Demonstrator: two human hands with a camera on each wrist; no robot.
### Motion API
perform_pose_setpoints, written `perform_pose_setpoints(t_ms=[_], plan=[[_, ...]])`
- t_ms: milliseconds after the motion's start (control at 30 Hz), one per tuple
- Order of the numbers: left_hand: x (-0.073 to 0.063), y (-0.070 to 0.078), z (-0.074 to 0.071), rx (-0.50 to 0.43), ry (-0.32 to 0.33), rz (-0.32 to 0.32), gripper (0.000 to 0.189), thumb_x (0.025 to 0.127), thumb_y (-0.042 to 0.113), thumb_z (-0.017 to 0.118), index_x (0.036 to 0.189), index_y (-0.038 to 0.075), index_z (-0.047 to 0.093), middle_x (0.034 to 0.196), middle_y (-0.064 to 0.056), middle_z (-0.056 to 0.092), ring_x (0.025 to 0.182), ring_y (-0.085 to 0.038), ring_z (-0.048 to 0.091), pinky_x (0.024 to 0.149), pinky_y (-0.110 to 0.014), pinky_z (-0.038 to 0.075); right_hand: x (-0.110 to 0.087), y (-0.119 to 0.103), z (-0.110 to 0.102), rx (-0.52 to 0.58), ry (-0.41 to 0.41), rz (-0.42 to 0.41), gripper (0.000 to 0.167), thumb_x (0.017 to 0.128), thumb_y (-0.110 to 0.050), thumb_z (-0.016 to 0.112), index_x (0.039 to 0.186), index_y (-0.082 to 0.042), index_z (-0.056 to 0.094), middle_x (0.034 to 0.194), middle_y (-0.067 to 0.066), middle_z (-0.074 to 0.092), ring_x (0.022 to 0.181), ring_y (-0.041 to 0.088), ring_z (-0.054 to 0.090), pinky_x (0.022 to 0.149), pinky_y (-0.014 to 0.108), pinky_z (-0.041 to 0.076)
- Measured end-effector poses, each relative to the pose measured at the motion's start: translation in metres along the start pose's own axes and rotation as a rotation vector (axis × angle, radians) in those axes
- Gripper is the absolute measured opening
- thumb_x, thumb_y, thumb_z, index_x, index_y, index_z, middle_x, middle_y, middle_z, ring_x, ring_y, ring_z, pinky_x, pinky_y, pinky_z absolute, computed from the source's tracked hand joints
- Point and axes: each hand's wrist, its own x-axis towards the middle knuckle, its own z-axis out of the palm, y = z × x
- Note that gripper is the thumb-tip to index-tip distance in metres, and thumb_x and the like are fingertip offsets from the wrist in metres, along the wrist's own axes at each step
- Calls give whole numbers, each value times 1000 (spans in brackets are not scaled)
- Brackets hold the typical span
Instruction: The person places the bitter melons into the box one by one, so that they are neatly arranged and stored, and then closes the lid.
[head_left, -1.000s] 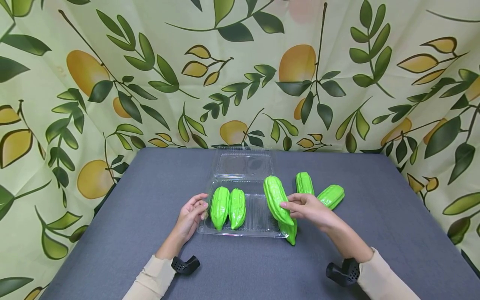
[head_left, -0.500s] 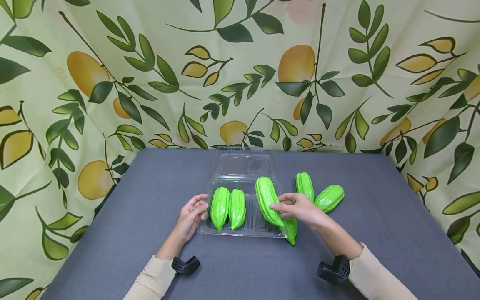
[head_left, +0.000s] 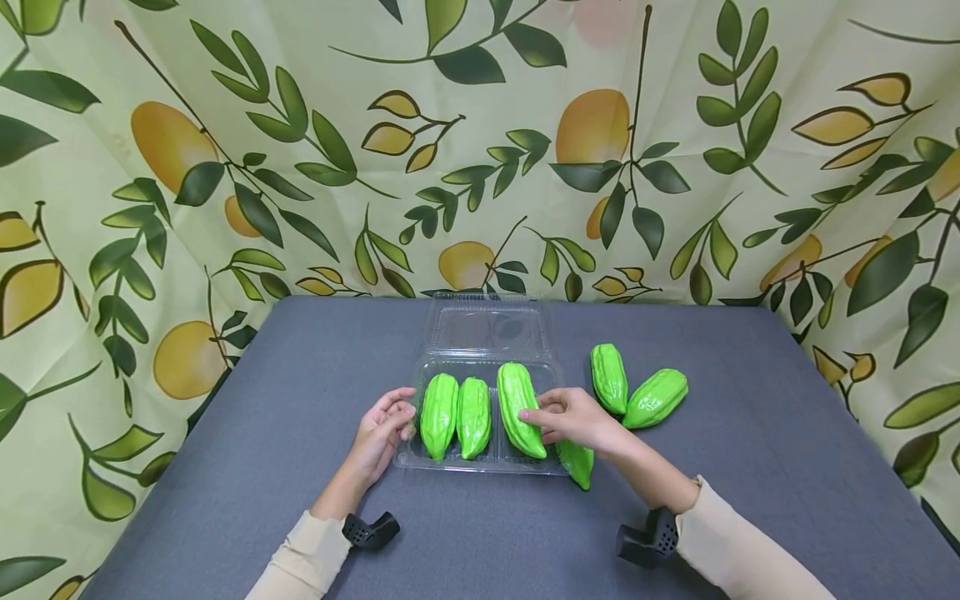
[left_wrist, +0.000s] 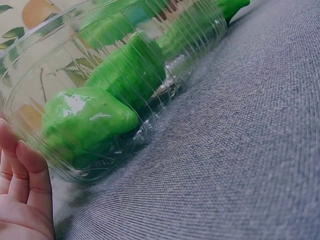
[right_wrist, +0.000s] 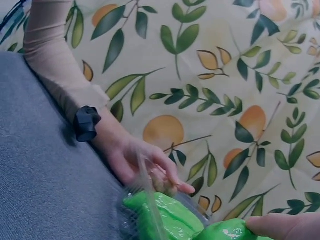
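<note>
Grey table [head_left: 300, 367]: our right hand [head_left: 573, 419] pinches a green gourd [head_left: 516, 396] whose gloss risks a slip; left hand [head_left: 381, 432] grip unclear.

Left grip [head_left: 384, 429] relaxed, gently curved; right grip [head_left: 576, 418] held in a pinch; both forearms [head_left: 341, 490] slant inward.

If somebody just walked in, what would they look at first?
Probably the shiny green gourds: two side by side in the left half of the clear box, a third pinched by the right hand at its right half, and three more on the table to the right. Next, perhaps, the cloth behind, printed with orange fruit and leaves.
</note>
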Motion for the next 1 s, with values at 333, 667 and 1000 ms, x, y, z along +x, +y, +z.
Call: perform_pose_setpoints(t_ms=[333,667,1000], plan=[[0,-1,0,-5,8,-8,27,93,-4,48,112,14,53,79,13,58,60,2,47,54,-9,41,7,-3,16,-47,56,31,53,90,-24,66,122,16,52,105,27,69,76,22,72,74,38,61],[0,-1,-1,15,4,-18,27,93,-2,50,111,18,55,79,14,58,62,2,46,55,-10,41,9,-5,23,-110,112,43,54,90,-22,66,123,17,50,99,26,70,69,25,73,68,35,61],[0,1,0,8,-3,-5,26,94,-3,49,112,15,53,79,13,57,60,2,46,55,-10,41,11,-5,23,-136,106,59,55,92,-25,64,127,15,49,101,24,71,69,24,72,65,34,60]])
